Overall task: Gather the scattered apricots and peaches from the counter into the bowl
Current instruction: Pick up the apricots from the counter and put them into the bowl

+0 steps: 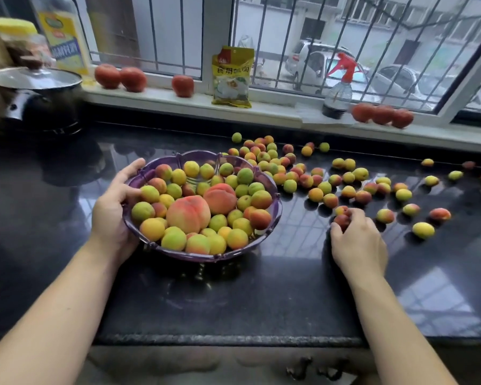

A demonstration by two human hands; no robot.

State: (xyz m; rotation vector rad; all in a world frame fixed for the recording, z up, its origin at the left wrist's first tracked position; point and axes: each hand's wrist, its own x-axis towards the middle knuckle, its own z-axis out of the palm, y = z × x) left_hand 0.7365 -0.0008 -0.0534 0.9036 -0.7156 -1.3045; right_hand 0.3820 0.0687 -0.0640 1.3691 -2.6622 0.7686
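Observation:
A purple bowl stands on the dark counter, heaped with several small apricots and two big peaches. My left hand grips the bowl's left rim, thumb on the inside edge. To the right of the bowl, my right hand lies on the counter, its fingers curled around a reddish apricot, with another apricot touching the fingertips. Many scattered apricots lie behind and to the right of the bowl, out to the counter's right end.
A black pot with a glass lid sits at the back left. The windowsill holds tomatoes, a yellow packet, a spray bottle and more tomatoes. An oil bottle stands at the far left.

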